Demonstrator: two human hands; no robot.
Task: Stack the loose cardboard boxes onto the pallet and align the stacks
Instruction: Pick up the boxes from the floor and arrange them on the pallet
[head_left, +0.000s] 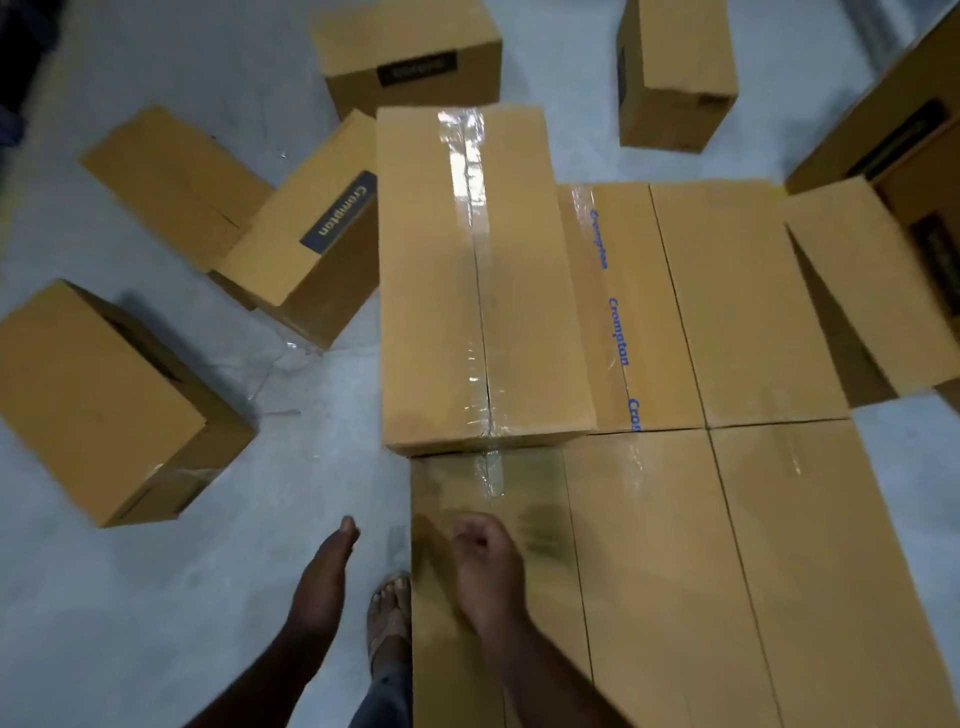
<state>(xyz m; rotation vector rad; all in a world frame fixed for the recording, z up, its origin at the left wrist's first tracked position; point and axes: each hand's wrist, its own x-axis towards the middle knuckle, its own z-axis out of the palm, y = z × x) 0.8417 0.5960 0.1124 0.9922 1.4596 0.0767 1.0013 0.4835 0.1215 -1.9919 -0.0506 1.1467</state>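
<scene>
A layer of brown cardboard boxes lies packed side by side at the right; the pallet under them is hidden. One taped box lies on top of that layer at its left edge, a little askew. My left hand hangs over the floor with straight fingers and holds nothing. My right hand hovers over the near left box of the layer, fingers loosely curled and empty. Loose boxes lie on the floor to the left, such as the near one and a labelled one.
More loose boxes lie at the back, the back right and the far right. Another box leans at the left. My sandalled foot stands beside the stack on the grey floor.
</scene>
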